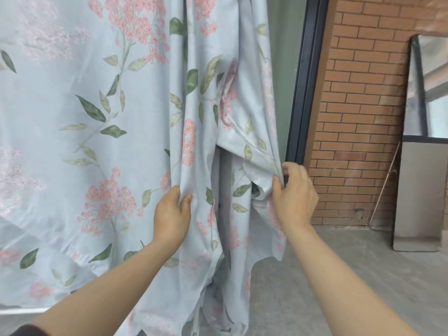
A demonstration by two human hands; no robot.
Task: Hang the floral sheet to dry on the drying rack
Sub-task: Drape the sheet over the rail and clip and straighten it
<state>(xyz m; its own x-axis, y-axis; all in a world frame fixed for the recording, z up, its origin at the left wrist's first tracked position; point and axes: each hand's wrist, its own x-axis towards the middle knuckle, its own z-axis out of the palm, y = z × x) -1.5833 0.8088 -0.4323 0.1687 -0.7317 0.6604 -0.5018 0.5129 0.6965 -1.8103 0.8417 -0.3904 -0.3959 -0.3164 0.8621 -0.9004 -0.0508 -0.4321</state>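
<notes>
Both hands point(172, 214) point(294, 195) pinch the hanging floral sheet point(72, 105).

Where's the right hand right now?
Head view, right of centre: the right hand pinches a bunched edge of the floral sheet, below the dark frame beside the brick wall.

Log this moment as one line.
floral sheet: hanging, bunched at right | left hand: grips fold | right hand: pinches edge
</notes>
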